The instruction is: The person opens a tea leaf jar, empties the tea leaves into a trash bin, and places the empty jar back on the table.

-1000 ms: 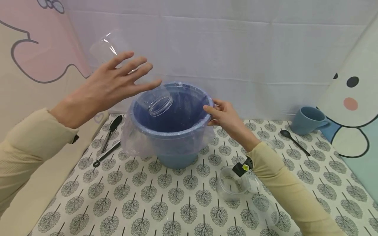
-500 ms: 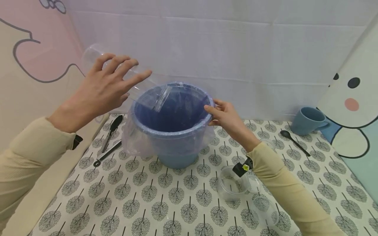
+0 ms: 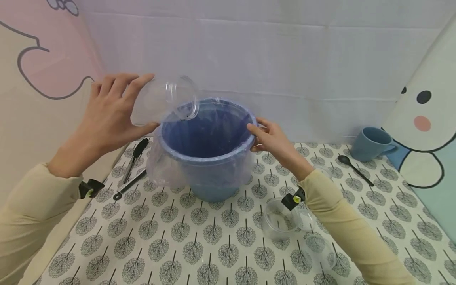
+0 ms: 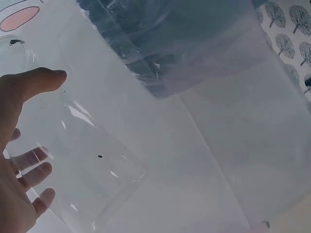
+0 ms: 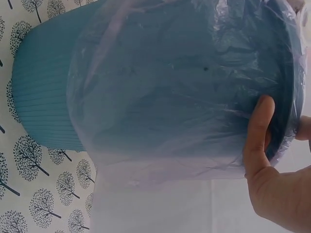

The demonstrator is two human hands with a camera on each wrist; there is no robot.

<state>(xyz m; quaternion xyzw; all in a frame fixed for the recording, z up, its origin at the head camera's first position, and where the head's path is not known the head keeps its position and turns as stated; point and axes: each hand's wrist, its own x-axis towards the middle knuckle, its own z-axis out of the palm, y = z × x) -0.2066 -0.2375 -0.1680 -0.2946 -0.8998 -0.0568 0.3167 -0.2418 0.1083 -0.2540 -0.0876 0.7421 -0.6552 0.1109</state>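
Note:
A clear plastic jar (image 3: 156, 101) lies nearly level in my left hand (image 3: 107, 113), thumb below and fingers above and behind it. Its open mouth points right, over the left part of the blue bin (image 3: 213, 194). Small dark specks cling to the jar (image 4: 82, 126) in the left wrist view. A thin translucent lilac bag (image 3: 165, 170) lines the bin and hangs folded over its rim. My right hand (image 3: 272, 142) grips the bin's right rim through the bag, thumb on the inner side and fingers outside, as the right wrist view (image 5: 272, 160) shows.
Left of the bin lie tongs (image 3: 129, 168) with black tips. A clear tub (image 3: 276, 234) with dark residue stands near my right forearm, beside transparent lids (image 3: 322, 251). Further right are a black spoon (image 3: 356, 172) and a blue mug (image 3: 370, 145). A white cloth (image 3: 270, 59) hangs behind.
The jar has gone from tilted mouth-down inside the bin to nearly level, its mouth raised to the bin's rim. My left wrist has turned and dropped. The right hand stays on the rim.

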